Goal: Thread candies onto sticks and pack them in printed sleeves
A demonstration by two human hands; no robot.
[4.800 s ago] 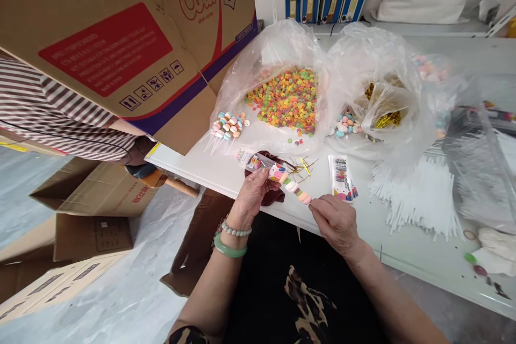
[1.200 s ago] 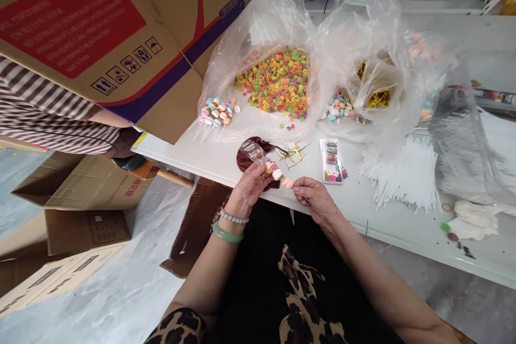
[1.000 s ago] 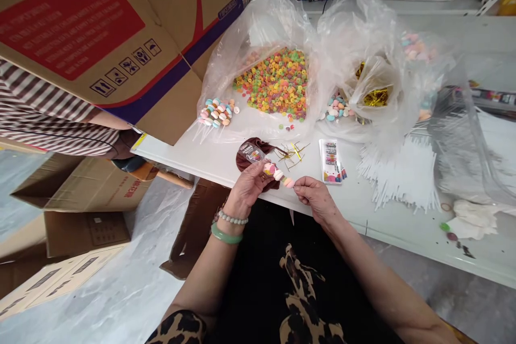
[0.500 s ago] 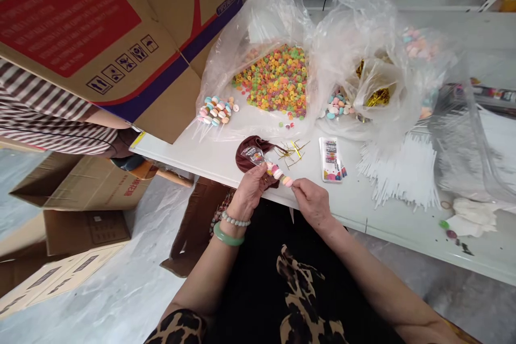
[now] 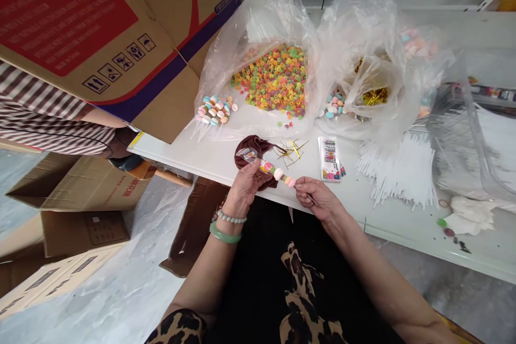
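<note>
1. Multicoloured ring candies are heaped in a clear bag on the worktop; candy-topped sticks are laid at its near left corner.
2. Just to the right, pastel candies and an inner bag of shiny gold pieces are enclosed by a second clear bag.
3. White sticks are fanned out farther right, and more are covered by clear plastic.
4. The candy skewer is held slantwise between the hands, above the worktop's near edge; its far end is covered by a clear printed wrapper.
5. By the left hand, the wrapped part is pinched between thumb and fingers.
6. By the right hand, the stick's bare lower end is pinched between thumb and forefinger, with the other fingers curled in.
7. Both forearms are angled inward and forward, the hands kept slightly apart; a brown cloth is partly hidden behind the left.
</note>
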